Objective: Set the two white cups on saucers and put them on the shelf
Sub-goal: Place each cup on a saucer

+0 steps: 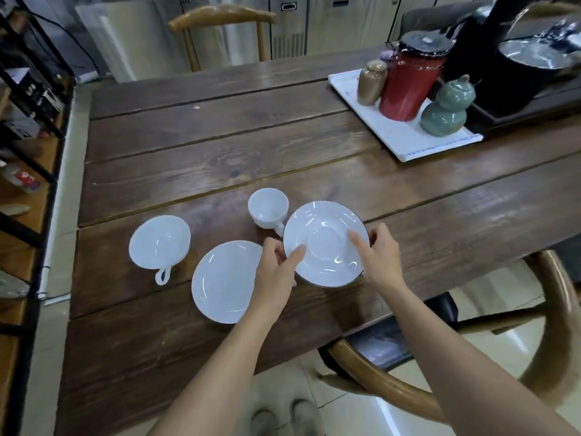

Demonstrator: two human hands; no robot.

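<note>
A dark-rimmed white saucer [325,240] is tilted up above the wooden table [220,146], held on both sides. My left hand [278,265] grips its left edge with the thumb on top. My right hand [379,256] grips its right edge. A small white cup [268,206] stands upright just behind the saucer, its handle partly hidden by the saucer. A wider white cup [159,242] sits at the left, handle toward me. A second white saucer [224,281] lies flat between them, partly covered by my left wrist.
A white tray [405,140] at the back right carries a red canister [408,80], a brown jar [371,81] and a green gourd jar [448,108]. A black kettle set stands beyond it. The black-framed shelf [28,152] runs along the left. Wooden chairs stand at the far side and near right.
</note>
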